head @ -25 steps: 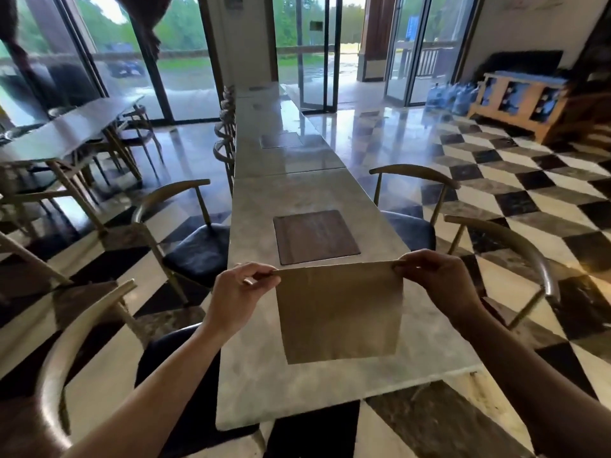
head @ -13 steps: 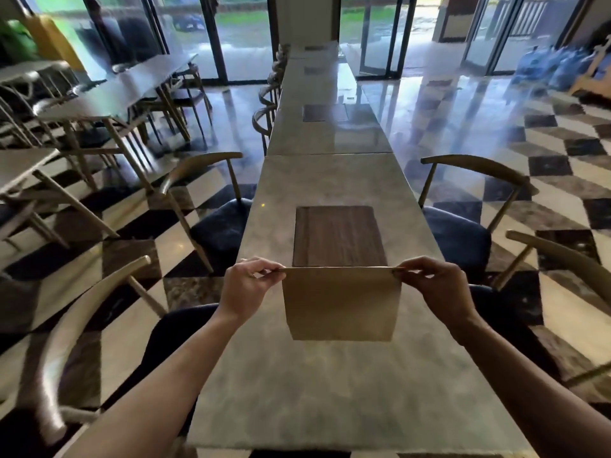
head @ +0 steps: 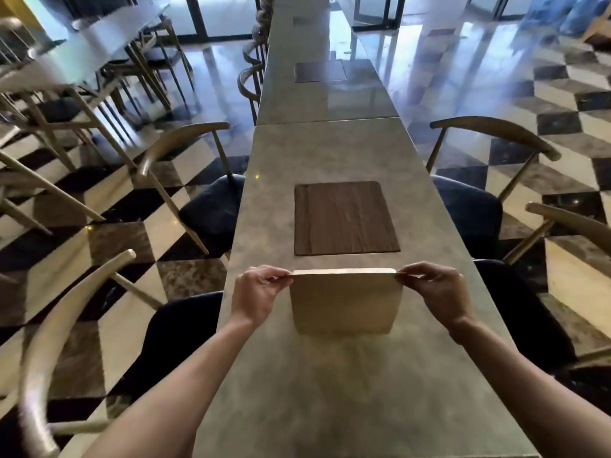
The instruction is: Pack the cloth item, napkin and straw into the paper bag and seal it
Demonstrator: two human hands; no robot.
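Brown paper is stretching flat between your two hands, and that is the relation the next move is turning on. Your left hand (head: 256, 297) is pinching the top left corner of the paper bag (head: 345, 304), thumb and fingers closed on the edge; your right hand (head: 438, 292) is doing the same at the top right corner. Neither is nearer: the bag is lying straight between them, its top edge running left to right across your body, its body hanging down toward you with the bottom edge reaching the table (head: 330, 391) or nearly so; I cannot tell whether it is touching.

Both forearms are reaching forward from the lower corners, wrists level, knuckles turned outward, palms facing each other across the bag. The mouth looks closed and flat, and whether anything is inside is hidden from this view.

Just beyond the bag, a dark wooden mat (head: 345, 218) is lying on the table. Chairs (head: 205, 180) are standing along both sides. No cloth item, napkin or straw is showing on the table, so I judge you are working at the top edge, either opening or folding it.
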